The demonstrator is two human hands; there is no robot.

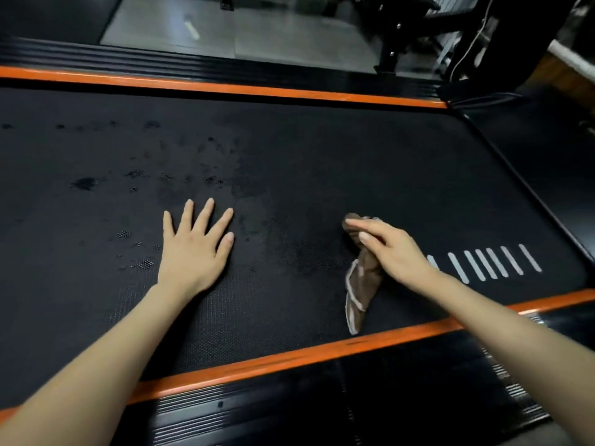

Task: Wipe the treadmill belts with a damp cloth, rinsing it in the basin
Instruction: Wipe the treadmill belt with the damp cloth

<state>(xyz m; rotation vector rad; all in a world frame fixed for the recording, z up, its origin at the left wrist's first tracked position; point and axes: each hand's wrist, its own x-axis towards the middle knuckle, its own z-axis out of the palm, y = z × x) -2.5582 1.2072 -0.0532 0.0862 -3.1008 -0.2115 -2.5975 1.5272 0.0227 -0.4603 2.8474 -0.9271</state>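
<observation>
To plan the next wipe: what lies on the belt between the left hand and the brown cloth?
Head view: only bare treadmill belt with dark patches, between left hand and brown cloth; no object.

Left hand (193, 249) is lying flat, fingers spread, pointing toward 12 o'clock. Right hand (391, 249) is pointing toward 10 o'clock, fingers gripping the cloth (360, 284).

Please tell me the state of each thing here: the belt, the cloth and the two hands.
belt: dark wet patches and droplets
cloth: bunched, held at its top
left hand: fingers spread, flat on belt
right hand: grips cloth
</observation>
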